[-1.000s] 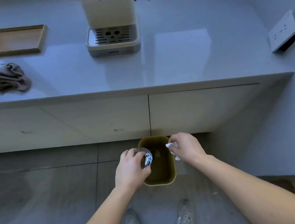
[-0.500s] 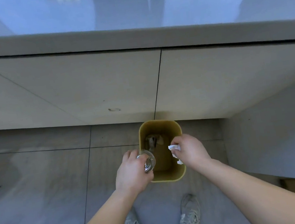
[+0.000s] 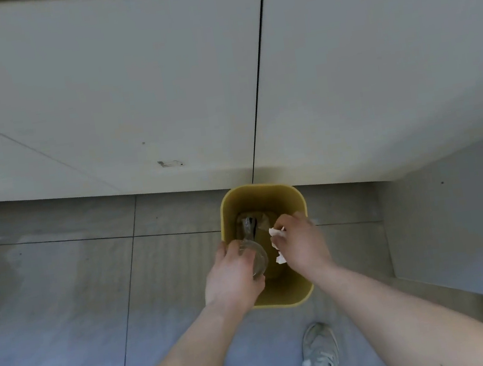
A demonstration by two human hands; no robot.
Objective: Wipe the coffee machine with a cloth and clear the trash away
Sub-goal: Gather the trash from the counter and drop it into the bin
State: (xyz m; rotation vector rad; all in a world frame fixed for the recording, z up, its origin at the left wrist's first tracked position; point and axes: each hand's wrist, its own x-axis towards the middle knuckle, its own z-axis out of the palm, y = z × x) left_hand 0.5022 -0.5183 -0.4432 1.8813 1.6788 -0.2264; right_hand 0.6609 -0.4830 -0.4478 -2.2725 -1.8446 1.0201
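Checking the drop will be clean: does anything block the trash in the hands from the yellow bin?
Nothing visible. Left hand holds the clear cup, right hand the crumpled paper, both over the open bin.

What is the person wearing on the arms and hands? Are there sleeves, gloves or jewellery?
Nothing shows on them. The left hand and right hand have no gloves and no visible rings. The left forearm and right forearm are bare to the frame edge: no sleeves, watch or bracelet.

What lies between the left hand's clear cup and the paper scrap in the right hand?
Head view: only a narrow gap between cup and paper, open down into the yellow bin, where some trash lies.
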